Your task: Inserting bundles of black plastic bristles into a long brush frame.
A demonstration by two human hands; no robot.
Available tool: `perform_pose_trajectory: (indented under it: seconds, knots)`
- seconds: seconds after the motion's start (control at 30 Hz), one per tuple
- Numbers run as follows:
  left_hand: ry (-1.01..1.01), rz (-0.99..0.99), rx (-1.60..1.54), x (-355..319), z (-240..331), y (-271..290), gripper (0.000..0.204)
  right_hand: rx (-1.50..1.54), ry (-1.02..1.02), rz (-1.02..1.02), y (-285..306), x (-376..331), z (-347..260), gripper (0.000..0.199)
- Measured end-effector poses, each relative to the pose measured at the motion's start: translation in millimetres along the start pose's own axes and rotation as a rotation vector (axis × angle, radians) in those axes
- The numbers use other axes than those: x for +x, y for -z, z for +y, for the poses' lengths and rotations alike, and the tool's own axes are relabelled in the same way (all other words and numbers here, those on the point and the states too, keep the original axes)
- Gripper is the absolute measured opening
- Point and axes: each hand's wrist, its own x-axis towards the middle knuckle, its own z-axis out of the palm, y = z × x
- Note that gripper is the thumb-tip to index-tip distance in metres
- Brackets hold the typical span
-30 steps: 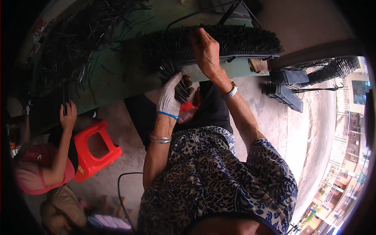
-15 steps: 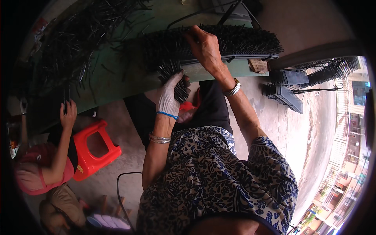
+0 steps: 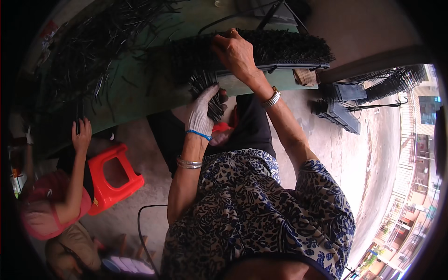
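My left hand (image 3: 200,111), in a whitish knit glove with a blue cuff edge, is closed round a bundle of thin black strips (image 3: 215,108) at the near edge of the table. Just beyond it lies a long, dark, bristly piece (image 3: 291,45) with dense black tufts on a grey ribbed base. My bare right hand (image 3: 238,55) is over the bristles, its fingers bent and pressed together. Whatever sits between those fingertips is hidden from view.
A loose heap of black strips (image 3: 86,60) covers the left of the green table (image 3: 128,95). A co-worker's hand (image 3: 82,134) rests at the table edge, near a red stool (image 3: 133,182). Grey bristled pieces (image 3: 343,114) stand off to the right. Folded cardboard (image 3: 305,77) lies under the bristly piece.
My right hand has shifted slightly left along the bristles. The left hand keeps its hold on the bundle in nearly the same place. The co-worker's body has moved slightly.
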Motion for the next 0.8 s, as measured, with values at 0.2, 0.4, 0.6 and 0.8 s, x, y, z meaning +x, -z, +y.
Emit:
perform_pose_trajectory:
  seconds: [0.2,0.4,0.6,0.8]
  knots:
    - [-0.027,0.005,0.043,-2,0,-3,0.012,0.010,-0.001,-0.021,-1,-7,-2,0.013]
    - [-0.051,0.051,0.049,3,0,0,0.015,0.693,-0.367,-0.543,38,-29,-13,0.019]
    - [-0.088,0.108,0.237,-2,2,-11,0.018,0.937,-0.423,-0.511,39,-40,-13,0.015]
    - [0.018,-0.027,-0.028,20,0,8,0.022,0.863,-0.412,-0.285,48,-38,-13,0.011]
